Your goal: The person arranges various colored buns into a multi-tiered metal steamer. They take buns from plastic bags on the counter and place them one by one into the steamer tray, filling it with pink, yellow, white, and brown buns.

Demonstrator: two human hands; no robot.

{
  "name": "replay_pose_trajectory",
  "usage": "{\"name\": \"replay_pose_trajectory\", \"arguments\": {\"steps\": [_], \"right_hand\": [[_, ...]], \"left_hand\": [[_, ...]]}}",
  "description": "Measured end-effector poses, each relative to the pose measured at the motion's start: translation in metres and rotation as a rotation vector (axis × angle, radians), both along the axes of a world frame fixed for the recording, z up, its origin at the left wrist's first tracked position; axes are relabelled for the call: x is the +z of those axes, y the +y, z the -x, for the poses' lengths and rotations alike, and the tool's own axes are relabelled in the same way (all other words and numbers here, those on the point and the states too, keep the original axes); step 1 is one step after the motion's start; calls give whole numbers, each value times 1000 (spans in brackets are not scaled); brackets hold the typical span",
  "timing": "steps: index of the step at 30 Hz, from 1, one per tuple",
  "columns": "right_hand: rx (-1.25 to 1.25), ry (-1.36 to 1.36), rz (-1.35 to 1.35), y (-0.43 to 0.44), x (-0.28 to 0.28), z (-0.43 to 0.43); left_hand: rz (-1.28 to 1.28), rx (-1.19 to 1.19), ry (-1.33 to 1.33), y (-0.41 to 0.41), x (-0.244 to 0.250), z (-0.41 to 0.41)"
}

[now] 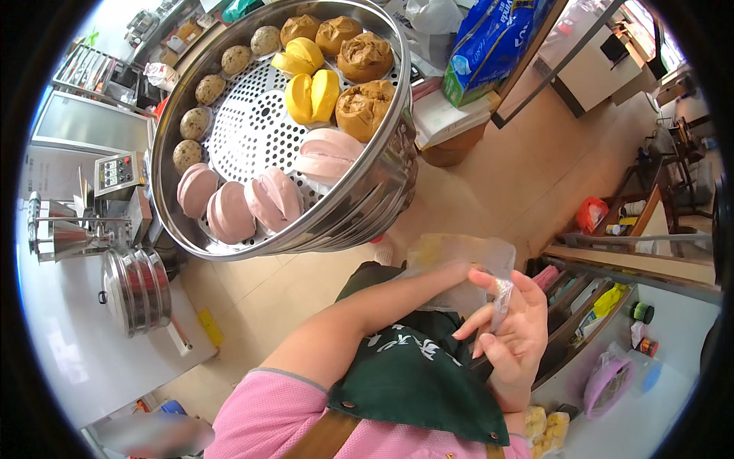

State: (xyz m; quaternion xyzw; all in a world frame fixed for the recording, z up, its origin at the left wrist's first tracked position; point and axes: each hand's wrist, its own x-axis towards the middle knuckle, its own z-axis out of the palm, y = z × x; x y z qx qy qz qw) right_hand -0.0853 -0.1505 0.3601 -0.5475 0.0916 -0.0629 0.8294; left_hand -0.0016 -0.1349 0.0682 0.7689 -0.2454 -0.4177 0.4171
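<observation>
My right hand [510, 338] is raised in front of my dark green apron [413, 378], palm towards me, with thin clear plastic bunched between its bent fingers. The rest of that clear plastic bag [459, 249] hangs beyond it. My left forearm [401, 301] crosses to the same spot, where my left hand is hidden by the plastic and the right fingers. Ahead stands a round metal steamer [367, 212] with a perforated bottom. Around its rim sit pink buns [272, 201], brown buns [365, 57], yellow buns [311, 96] and speckled round buns [195, 123].
A white counter [74, 321] on the left carries a stacked steamer [137, 292] and a machine with a control box [118, 174]. Blue tissue packs [487, 49] rest on a box at the top. Shelves [573, 310] with a purple basket [608, 381] line my right side.
</observation>
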Motion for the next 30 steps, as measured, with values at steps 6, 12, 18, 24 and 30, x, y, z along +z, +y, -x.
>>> {"name": "replay_pose_trajectory", "arguments": {"steps": [6, 12, 18, 24, 30], "right_hand": [[35, 46, -31, -3, -4, 5], [-62, 96, -9, -12, -8, 12], [-166, 71, -16, -19, -31, 11], [-174, 55, -30, -32, -44, 10], [-226, 90, 14, -22, -42, -2]], "left_hand": [[65, 16, 170, 16, -3, 8], [333, 179, 675, 78, 6, 12], [54, 346, 841, 124, 140, -23], [298, 174, 335, 203, 289, -49], [154, 480, -647, 273, 394, -166]]}}
